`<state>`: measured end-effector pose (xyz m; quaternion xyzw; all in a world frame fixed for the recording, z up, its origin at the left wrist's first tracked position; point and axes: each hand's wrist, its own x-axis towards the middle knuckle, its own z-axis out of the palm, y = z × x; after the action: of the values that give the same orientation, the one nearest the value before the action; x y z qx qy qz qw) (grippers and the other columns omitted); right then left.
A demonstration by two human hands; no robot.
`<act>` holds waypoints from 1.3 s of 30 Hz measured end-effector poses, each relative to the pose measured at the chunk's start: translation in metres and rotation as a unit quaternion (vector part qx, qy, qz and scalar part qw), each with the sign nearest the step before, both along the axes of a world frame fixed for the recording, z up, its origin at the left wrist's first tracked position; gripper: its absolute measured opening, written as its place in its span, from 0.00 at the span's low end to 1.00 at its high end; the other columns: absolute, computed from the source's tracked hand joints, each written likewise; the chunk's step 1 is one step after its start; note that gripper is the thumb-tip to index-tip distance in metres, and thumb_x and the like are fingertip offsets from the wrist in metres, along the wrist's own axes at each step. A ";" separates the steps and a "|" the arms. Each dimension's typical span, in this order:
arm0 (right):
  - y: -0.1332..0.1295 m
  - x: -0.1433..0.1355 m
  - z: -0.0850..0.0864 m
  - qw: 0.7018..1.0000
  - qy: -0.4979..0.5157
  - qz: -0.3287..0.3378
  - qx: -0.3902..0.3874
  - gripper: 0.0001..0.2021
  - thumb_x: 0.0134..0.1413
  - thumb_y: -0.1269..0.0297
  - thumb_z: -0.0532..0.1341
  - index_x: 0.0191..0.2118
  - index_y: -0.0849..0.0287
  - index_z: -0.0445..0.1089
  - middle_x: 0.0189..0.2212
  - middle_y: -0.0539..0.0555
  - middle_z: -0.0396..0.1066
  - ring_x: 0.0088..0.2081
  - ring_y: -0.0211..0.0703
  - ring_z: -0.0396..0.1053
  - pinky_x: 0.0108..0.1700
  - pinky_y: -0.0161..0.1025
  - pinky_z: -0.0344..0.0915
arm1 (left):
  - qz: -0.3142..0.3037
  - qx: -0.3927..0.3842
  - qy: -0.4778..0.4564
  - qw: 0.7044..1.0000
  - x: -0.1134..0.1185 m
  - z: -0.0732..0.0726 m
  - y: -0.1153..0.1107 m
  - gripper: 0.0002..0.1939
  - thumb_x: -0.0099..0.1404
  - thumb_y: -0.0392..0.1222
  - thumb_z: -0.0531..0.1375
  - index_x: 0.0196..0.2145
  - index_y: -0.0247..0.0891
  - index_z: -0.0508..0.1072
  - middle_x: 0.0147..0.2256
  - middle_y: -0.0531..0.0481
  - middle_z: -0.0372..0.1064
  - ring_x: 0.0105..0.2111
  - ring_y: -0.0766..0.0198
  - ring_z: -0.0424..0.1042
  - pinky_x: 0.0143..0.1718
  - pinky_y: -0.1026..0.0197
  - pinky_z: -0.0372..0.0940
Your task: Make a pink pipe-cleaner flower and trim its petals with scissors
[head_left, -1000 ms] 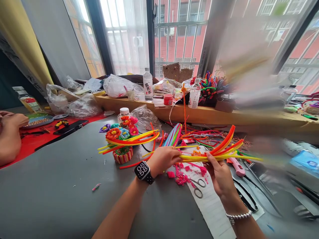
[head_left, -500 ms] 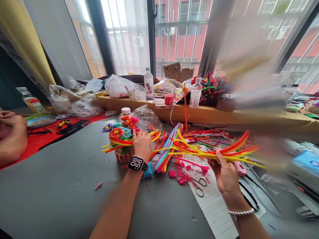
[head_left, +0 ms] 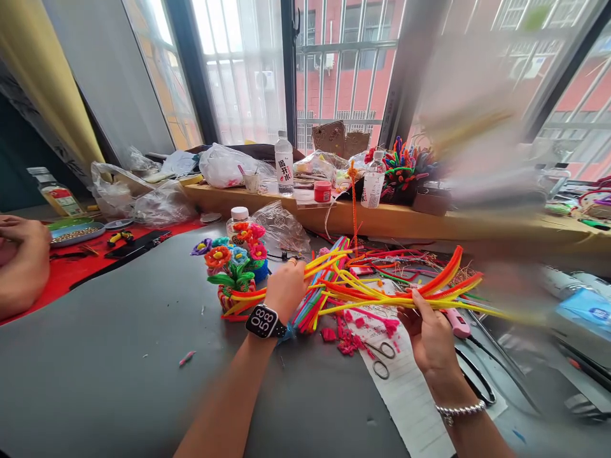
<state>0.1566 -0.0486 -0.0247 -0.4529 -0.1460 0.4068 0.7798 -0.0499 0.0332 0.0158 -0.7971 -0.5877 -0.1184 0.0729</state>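
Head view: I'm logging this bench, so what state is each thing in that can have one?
Left hand, closed around left strips
Right hand, holding right strips
Watch, screen lit
Flowers, upright
Scissors, lying, handle loops apart
Bottle behind flowers, capped
Sill bottles, upright, capped
Red jar, looks shut
Pink tool, lying, on or off unclear

The left hand (head_left: 289,289) hides the middle of the orange and yellow fuzzy sticks (head_left: 245,294) it grips, and I cannot see most of its fingertips. At the left edge, another person's hand (head_left: 21,234) is cut off. Bright flowers (head_left: 238,256) block most of a bottle (head_left: 239,213), leaving chiefly its cap. The tips of the scissors (head_left: 374,351) vanish among pink scraps (head_left: 350,345); the paper (head_left: 405,394) runs off the bottom edge. Rightward, a pale smear blurs the windowsill (head_left: 305,219) and window.
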 end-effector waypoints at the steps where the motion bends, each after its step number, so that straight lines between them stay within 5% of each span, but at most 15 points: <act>1: 0.000 0.000 0.000 1.000 -0.004 0.000 0.001 0.12 0.32 0.64 0.67 0.27 0.60 0.66 0.23 0.45 0.69 0.21 0.32 0.68 0.22 0.28 0.68 | -0.007 -0.048 0.004 0.999 0.001 -0.003 0.001 0.13 0.61 0.45 0.50 0.37 0.34 0.67 0.38 0.41 0.66 0.39 0.56 0.68 0.35 0.61 0.62; 4: 0.001 0.002 -0.001 1.000 -0.004 0.000 0.003 0.12 0.33 0.64 0.66 0.28 0.60 0.66 0.23 0.45 0.70 0.21 0.32 0.68 0.23 0.28 0.68 | -0.018 -0.127 0.003 0.992 0.001 -0.011 0.004 0.13 0.58 0.47 0.53 0.35 0.35 0.67 0.37 0.41 0.68 0.40 0.56 0.68 0.37 0.60 0.61; 14: 0.001 0.006 0.001 1.000 0.019 -0.009 0.009 0.11 0.32 0.65 0.66 0.25 0.60 0.65 0.20 0.43 0.68 0.19 0.29 0.66 0.21 0.25 0.66 | -0.022 -0.202 -0.014 0.979 -0.012 -0.009 0.011 0.09 0.54 0.41 0.53 0.26 0.37 0.72 0.27 0.46 0.72 0.29 0.61 0.70 0.27 0.65 0.59; 22: 0.002 0.008 0.000 0.999 0.035 -0.021 0.011 0.11 0.32 0.66 0.66 0.25 0.61 0.65 0.20 0.44 0.68 0.19 0.29 0.65 0.19 0.25 0.64 | 0.004 -0.128 -0.058 0.990 -0.014 -0.003 0.011 0.14 0.57 0.37 0.48 0.27 0.39 0.74 0.26 0.47 0.71 0.29 0.62 0.69 0.28 0.65 0.59; 27: 0.002 0.011 -0.004 0.999 0.021 -0.023 0.026 0.13 0.31 0.63 0.67 0.25 0.62 0.65 0.19 0.44 0.66 0.16 0.27 0.60 0.15 0.23 0.58 | 0.017 -0.043 -0.081 0.996 -0.013 0.003 0.009 0.15 0.59 0.38 0.47 0.26 0.38 0.73 0.33 0.45 0.71 0.37 0.59 0.67 0.37 0.63 0.58; 31: -0.001 0.012 -0.002 1.000 -0.003 -0.004 0.006 0.15 0.32 0.58 0.66 0.24 0.62 0.64 0.15 0.42 0.62 0.11 0.22 0.50 0.10 0.21 0.49 | 0.054 0.033 -0.116 0.991 -0.010 0.010 0.004 0.14 0.62 0.39 0.45 0.33 0.39 0.69 0.30 0.48 0.71 0.32 0.61 0.69 0.31 0.64 0.58; 34: -0.001 0.010 0.000 1.000 -0.006 0.006 0.002 0.15 0.33 0.56 0.66 0.26 0.61 0.66 0.14 0.42 0.62 0.13 0.24 0.55 0.12 0.21 0.53 | 0.082 0.068 -0.106 0.989 -0.009 0.013 0.001 0.14 0.63 0.42 0.43 0.36 0.39 0.67 0.28 0.47 0.70 0.30 0.60 0.70 0.27 0.64 0.57; 39: 0.000 0.009 -0.001 1.000 0.031 -0.002 0.000 0.14 0.33 0.58 0.67 0.26 0.61 0.66 0.16 0.42 0.63 0.16 0.26 0.59 0.15 0.22 0.57 | 0.070 -0.105 -0.035 0.991 -0.009 0.003 0.004 0.14 0.61 0.44 0.47 0.37 0.36 0.67 0.34 0.41 0.70 0.36 0.54 0.70 0.30 0.61 0.60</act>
<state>0.1653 -0.0486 -0.0259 -0.4403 -0.1211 0.4189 0.7849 -0.0594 0.0376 0.0188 -0.7527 -0.6533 -0.0782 -0.0238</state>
